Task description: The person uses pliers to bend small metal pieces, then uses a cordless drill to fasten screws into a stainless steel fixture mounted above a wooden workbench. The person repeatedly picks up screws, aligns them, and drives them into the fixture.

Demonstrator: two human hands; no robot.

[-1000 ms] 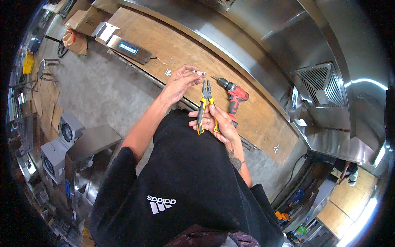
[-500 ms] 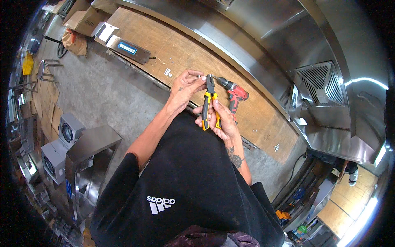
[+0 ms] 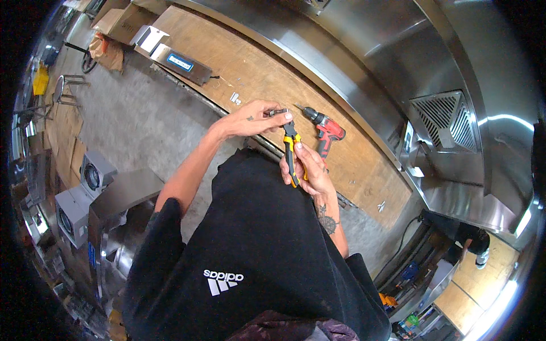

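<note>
1. The long, flat brown wooden bench top [image 3: 364, 184] lies under the left fingertips. Its near edge passes below the left wrist, so a dropped bit could roll off there.
2. The red and black power drill [image 3: 330, 133] rests just to the right of the left fingertips. Its thin bit could poke them if the left hand swings right.
3. The left hand [image 3: 253, 118] has its thumb and fingers pinched together. Squeezing the tool could nip that thumb, because it sits right at the tool's tip.
4. The right hand [image 3: 315, 176] has its fingers wrapped round the handles of the yellow and black metal pliers [image 3: 292, 159]. I cannot tell if the jaws bite anything; the left thumb hides their ends. A loose hold could let them slip.
5. The small, thin, silvery metal piece [image 3: 276, 112] is between the left thumb and fingers. It is tiny, so a weak pinch or a bump could make it drop.
</note>
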